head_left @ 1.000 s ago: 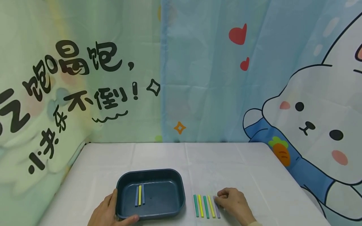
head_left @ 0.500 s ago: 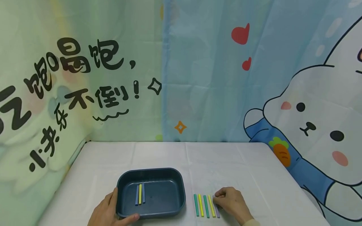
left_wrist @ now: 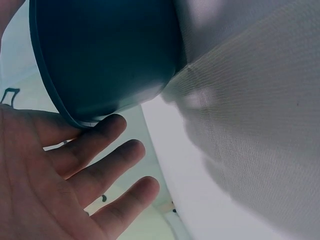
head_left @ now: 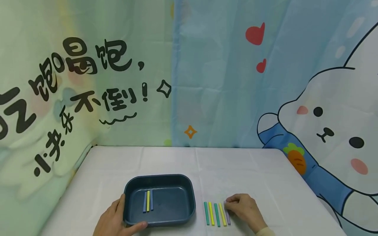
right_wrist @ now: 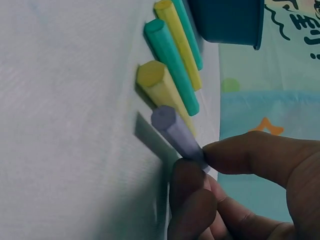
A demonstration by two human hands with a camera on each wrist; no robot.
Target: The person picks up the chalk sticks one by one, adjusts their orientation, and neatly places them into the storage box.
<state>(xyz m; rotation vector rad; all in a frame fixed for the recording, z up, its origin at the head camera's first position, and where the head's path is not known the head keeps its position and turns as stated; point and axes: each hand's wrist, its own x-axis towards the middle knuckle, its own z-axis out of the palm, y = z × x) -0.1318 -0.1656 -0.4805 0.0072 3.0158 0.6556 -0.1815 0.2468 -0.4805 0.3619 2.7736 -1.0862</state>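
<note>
Between right fingers (right_wrist: pixel 200 200): purple stick (right_wrist: pixel 175 131).

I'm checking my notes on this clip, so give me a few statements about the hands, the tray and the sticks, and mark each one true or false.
1. The right hand pinches the purple stick at one end. True.
2. The dark blue tray holds five sticks. False: three lie in it, a yellow stick in the tray between two blue ones.
3. The left hand rests against the tray's near left corner, its thumb along the front rim. True.
4. The purple stick is the leftmost of the row on the white tablecloth. False: it is the rightmost; a green stick is leftmost.
5. The row beside the tray counts five sticks. True.
</note>
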